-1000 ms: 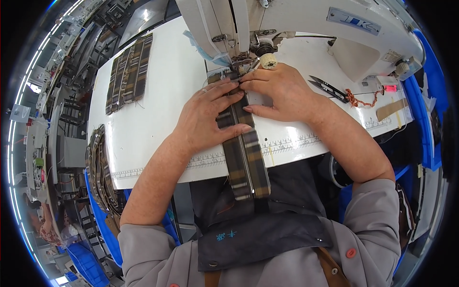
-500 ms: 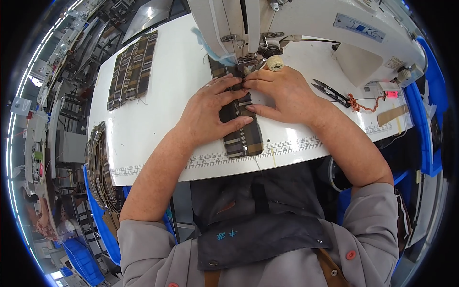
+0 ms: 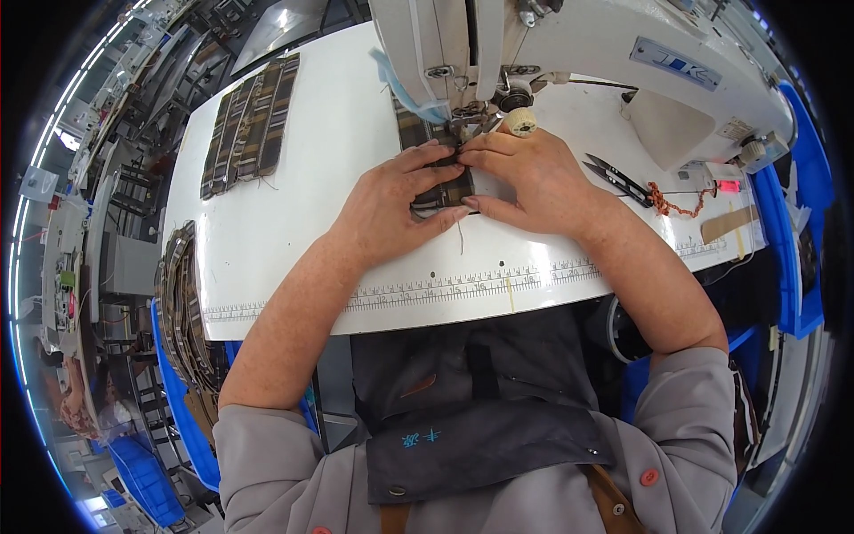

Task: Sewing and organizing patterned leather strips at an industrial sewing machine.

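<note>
A dark plaid fabric strip (image 3: 451, 193) lies on the white table under the needle area of a sewing machine (image 3: 578, 40). My left hand (image 3: 378, 203) rests on the strip's left side, fingers extended and thumb apart, pointing toward the presser foot (image 3: 463, 125). From the other side, my right hand (image 3: 538, 185) lies on the strip with its fingertips close to the foot and its thumb at the near edge. Both palms face down, and the fingers hide much of the cloth. A loose thread hangs from the strip's near end.
Plaid pieces (image 3: 249, 133) lie at the table's far left. Black thread snips (image 3: 616, 180) with an orange cord (image 3: 673, 203) are to the right of my right hand. More plaid fabric (image 3: 182, 303) hangs by the left table edge, above a blue bin (image 3: 189, 436). A ruler strip (image 3: 427, 290) runs along the front.
The plaid strip has moved away from me under the machine, so its near end, with the zipper-like line, now lies by my thumbs. My hands keep nearly the same place.
</note>
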Available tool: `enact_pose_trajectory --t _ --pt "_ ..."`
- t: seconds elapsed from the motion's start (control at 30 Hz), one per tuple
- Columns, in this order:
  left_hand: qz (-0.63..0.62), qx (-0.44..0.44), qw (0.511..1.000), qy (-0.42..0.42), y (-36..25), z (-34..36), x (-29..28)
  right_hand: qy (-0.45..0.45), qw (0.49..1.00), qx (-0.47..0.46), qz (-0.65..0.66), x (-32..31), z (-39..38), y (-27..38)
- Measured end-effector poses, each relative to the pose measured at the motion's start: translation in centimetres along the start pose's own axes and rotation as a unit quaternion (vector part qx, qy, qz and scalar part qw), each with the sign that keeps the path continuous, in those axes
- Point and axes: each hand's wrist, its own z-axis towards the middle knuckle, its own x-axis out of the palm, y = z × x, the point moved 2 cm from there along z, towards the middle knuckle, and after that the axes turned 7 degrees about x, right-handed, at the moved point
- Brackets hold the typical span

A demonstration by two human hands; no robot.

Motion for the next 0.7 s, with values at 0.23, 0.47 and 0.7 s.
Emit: enact_pose_trajectory --t 0.23,0.47,0.7 --pt "-0.023 0.004 1.0 -0.007 0.7 0.6 -0.1 -0.001 1.0 0.008 -0.003 -0.1 0.1 0.2" --pt "-0.023 0.024 0.999 -0.025 3.0 2.2 -0.4 -0.011 1.0 0.01 -0.011 -0.2 0.1 0.2" --pt "0.13 0.013 0.991 -0.027 3.1 2.1 0.1 0.007 1.0 0.012 -0.009 -0.1 0.1 0.0"
